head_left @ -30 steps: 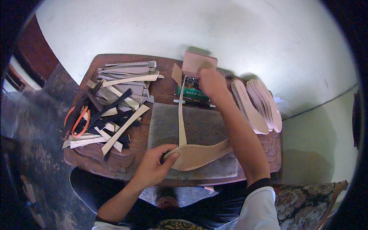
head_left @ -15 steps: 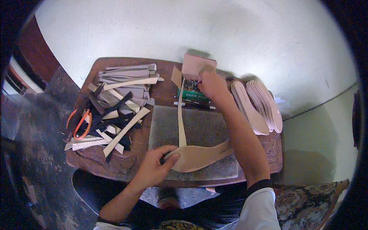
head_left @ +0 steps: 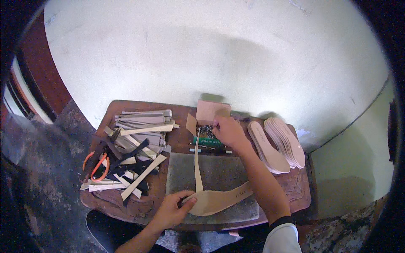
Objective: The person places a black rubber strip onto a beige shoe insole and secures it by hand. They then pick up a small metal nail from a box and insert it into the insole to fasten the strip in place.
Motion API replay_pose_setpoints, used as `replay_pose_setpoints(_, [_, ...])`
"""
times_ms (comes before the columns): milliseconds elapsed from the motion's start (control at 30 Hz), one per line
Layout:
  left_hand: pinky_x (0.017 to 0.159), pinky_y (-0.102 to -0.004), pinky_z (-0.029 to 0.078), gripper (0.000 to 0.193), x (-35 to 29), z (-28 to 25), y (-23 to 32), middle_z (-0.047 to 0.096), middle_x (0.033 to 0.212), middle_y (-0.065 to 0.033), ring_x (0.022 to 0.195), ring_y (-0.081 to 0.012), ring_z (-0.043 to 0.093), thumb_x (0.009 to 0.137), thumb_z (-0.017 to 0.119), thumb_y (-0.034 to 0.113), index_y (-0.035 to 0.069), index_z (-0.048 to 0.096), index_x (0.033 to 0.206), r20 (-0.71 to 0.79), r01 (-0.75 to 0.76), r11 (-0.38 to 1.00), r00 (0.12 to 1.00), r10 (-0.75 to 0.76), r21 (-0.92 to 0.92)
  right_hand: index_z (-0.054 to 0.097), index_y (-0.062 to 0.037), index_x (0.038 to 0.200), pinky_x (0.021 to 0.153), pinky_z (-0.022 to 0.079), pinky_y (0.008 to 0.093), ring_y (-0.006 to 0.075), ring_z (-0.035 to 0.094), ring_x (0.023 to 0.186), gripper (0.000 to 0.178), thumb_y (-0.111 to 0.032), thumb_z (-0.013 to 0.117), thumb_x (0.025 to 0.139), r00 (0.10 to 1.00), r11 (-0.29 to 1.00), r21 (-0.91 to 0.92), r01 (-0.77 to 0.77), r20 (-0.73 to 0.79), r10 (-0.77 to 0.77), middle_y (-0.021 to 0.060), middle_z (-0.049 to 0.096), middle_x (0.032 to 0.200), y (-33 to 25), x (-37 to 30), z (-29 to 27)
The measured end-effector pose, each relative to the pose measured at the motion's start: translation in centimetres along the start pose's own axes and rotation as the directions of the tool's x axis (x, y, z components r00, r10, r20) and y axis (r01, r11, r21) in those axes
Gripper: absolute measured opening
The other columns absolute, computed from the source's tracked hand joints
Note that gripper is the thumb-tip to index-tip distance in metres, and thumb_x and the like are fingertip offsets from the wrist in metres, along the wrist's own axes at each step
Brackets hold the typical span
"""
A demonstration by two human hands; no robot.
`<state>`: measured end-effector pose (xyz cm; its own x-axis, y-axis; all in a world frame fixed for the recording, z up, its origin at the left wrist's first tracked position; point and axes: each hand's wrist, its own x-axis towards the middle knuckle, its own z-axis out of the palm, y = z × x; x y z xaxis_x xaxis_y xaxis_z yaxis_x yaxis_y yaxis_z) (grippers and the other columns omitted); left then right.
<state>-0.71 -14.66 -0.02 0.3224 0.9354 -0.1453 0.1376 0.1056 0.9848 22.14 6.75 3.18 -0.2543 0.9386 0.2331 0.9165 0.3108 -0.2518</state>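
My left hand [head_left: 174,208] grips the heel or toe end of a tan shoe insole [head_left: 217,201], thumb on top, above a dark grey mat [head_left: 219,170]. From the insole's far edge a long pale strap [head_left: 197,164] runs up to the box; my fingers hide how the two are joined. My right hand [head_left: 230,133] is at the right side of an open cardboard box [head_left: 214,109] with a green front. Its fingers are pinched together over the small dark metal pieces [head_left: 206,130] inside. What they hold, if anything, is too small to make out.
On the left lie stacked grey strips [head_left: 143,120], a jumble of black and cream strips [head_left: 143,177] and orange-handled scissors [head_left: 101,170]. A pen [head_left: 211,151] rests before the box. Stacked insoles [head_left: 270,154] stand at the right of the wooden table [head_left: 278,196], which backs onto a white wall [head_left: 168,63].
The view has tilted upward, so the table sits lower in the picture. My right hand stays at the box with its fingers closed; my left still grips the insole.
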Motion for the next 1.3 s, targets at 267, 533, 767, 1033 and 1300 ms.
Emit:
replay_pose_setpoints(267, [0.067, -0.027, 0.051, 0.028, -0.1, -0.2, 1.2, 0.071, 0.086, -0.0073, 0.074, -0.0087, 0.062, 0.095, 0.062, 0.023, 0.001, 0.066, 0.113, 0.025, -0.001, 0.999, 1.0, 0.0, 0.038, 0.065, -0.0013, 0.09, 0.079, 0.052, 0.043, 0.037, 0.066, 0.085, 0.022, -0.012, 0.074, 0.073, 0.999, 0.974, 0.224, -0.024, 0.031, 0.018, 0.0194, 0.068, 0.085, 0.0, -0.4, -0.6])
replay_pose_setpoints(533, [0.069, -0.0282, 0.051, 0.028, 0.0, -0.1, 0.3, 0.071, 0.087, -0.0072, 0.075, -0.0103, 0.063, 0.096, 0.061, 0.023, 0.001, 0.066, 0.113, 0.022, 0.056, 0.995, 0.998, -0.058, 0.082, 0.071, -0.0016, 0.091, 0.078, 0.052, 0.0417, 0.0357, 0.067, 0.084, 0.014, -0.012, 0.069, 0.081, 0.996, 0.987, 0.152, 0.049, 0.066, -0.06, 0.0206, 0.068, 0.086, 0.6, -0.5, -0.6])
replay_pose_setpoints(767, [0.073, -0.0287, 0.052, 0.028, 0.5, -0.5, 2.0, 0.07, 0.092, -0.0085, 0.081, -0.0122, 0.065, 0.097, 0.06, 0.021, -0.001, 0.065, 0.113, 0.073, 0.107, 0.993, 0.991, -0.11, 0.042, 0.066, 0.0008, 0.089, 0.066, 0.054, 0.034, 0.0204, 0.068, 0.07, 0.014, -0.014, 0.067, 0.088, 0.996, 0.941, 0.336, -0.047, 0.082, 0.02, 0.013, 0.069, 0.076, 1.7, -0.3, -0.4])
replay_pose_setpoints(1033, [0.076, -0.0301, 0.052, 0.026, 1.1, -0.8, 2.1, 0.071, 0.091, -0.0091, 0.082, -0.0127, 0.066, 0.096, 0.06, 0.019, 0.001, 0.066, 0.113, 0.015, 0.088, 0.993, 0.996, -0.089, 0.076, 0.069, -0.0009, 0.097, 0.068, 0.052, 0.0266, 0.0114, 0.065, 0.074, 0.012, -0.01, 0.066, 0.089, 0.987, 0.772, 0.623, -0.124, 0.159, 0.031, 0.006, 0.07, 0.083, -0.2, -2.0, -4.1])
replay_pose_setpoints(1300, [0.071, -0.0294, 0.052, 0.027, 1.7, -0.9, 1.3, 0.071, 0.09, -0.0079, 0.078, -0.0111, 0.064, 0.094, 0.062, 0.02, 0.001, 0.067, 0.112, 0.007, 0.036, 0.996, 0.999, -0.036, 0.077, 0.07, -0.004, 0.1, 0.075, 0.052, 0.0276, 0.0128, 0.065, 0.086, 0.013, -0.004, 0.068, 0.087, 0.987, 0.605, 0.796, 0.031, 0.071, -0.143, 0.0055, 0.069, 0.093, -5.4, -11.4, -6.8])
